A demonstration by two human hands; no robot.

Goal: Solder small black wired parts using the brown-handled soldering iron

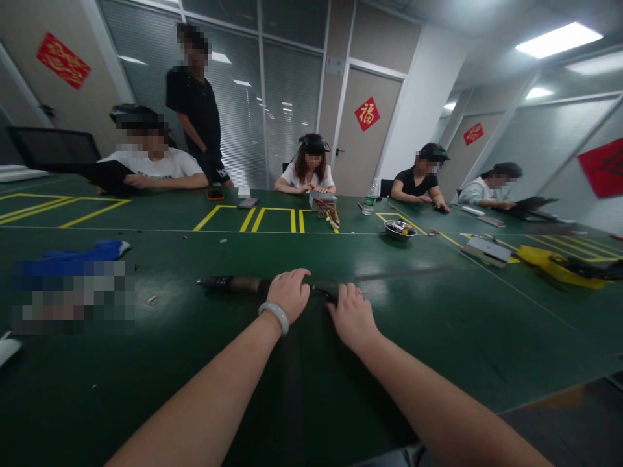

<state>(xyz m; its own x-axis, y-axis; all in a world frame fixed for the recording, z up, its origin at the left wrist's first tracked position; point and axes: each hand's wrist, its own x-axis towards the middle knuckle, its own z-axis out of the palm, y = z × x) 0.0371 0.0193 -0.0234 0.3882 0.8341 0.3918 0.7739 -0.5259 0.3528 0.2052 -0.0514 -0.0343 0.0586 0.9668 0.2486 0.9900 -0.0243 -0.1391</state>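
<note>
A long dark rod-like tool (233, 283) lies across the green table (311, 363) in front of me. My left hand (291, 293), with a pale bangle on the wrist, is curled over the tool's middle. My right hand (351, 312) rests just to the right, its fingers bent over the tool's right end. The tool's left end sticks out past my left hand; the part under the hands is hidden.
A blue cloth (82, 254) lies at the left. Farther off are a metal bowl (399, 229), a box with coloured wires (325, 206), a water bottle (371, 196) and a yellow object (559, 266). Several people sit along the far side; one stands.
</note>
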